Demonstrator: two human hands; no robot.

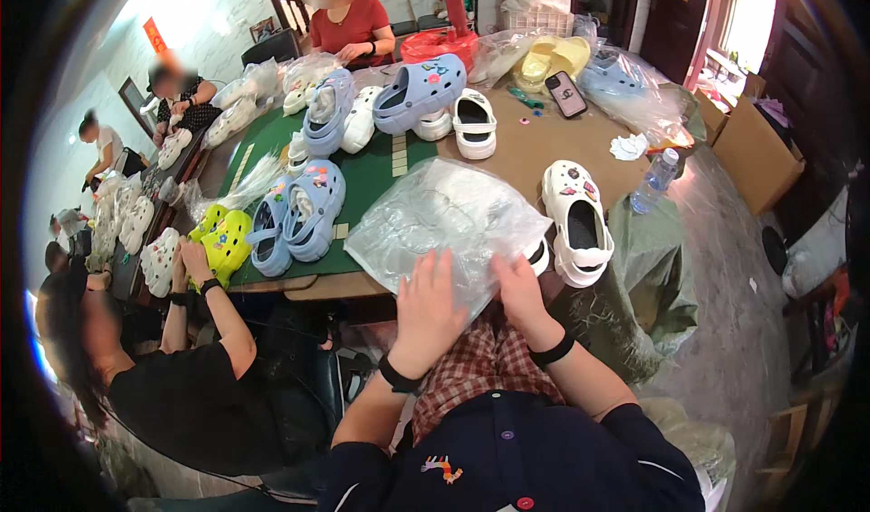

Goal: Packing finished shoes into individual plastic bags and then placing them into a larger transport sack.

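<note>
A clear plastic bag (399, 227) lies at the table's near edge in front of me, with something white inside that I cannot fully make out. My left hand (430, 308) rests on the bag's near part, fingers stretched out and spread. Against the bag's right corner is my right hand (526, 304), its fingers extended over the film. Beside those fingertips, part of a white clog (541, 258) shows; the bag hides the rest. Just right stands another white clog (573, 211) with colourful charms and a heel strap.
Blue clogs (313, 208) stand left of the bag, others behind it. A co-worker's hands (192, 263) touch yellow-green clogs (222, 240). A phone (566, 95), yellow clogs (555, 57) and a water bottle (654, 181) are at the right. A cardboard box (752, 154) stands beyond.
</note>
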